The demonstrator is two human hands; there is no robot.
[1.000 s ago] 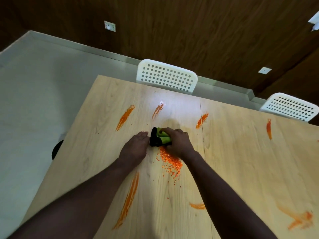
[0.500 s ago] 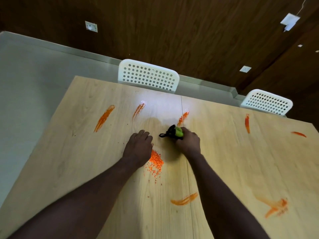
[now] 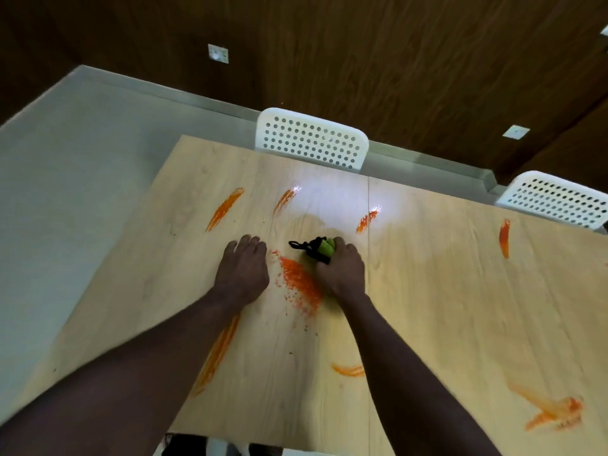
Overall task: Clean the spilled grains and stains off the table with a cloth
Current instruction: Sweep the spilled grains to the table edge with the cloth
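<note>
Fingers of right hand grip green cloth by orange grains; left hand rests, fingers loose

Mid-frame on surface: grains between left hand and right hand; cloth in right hand, just above grains. Behind surface: chair top centre, second chair upper right.

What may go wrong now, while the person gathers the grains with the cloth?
1. The grains lie loose between the left hand and the right hand; a quick sweep may scatter them across the table.
2. The cloth is bunched small in the right hand, so it may smear stains rather than lift them.
3. The left forearm passes over a long orange stain and may rub it.
</note>
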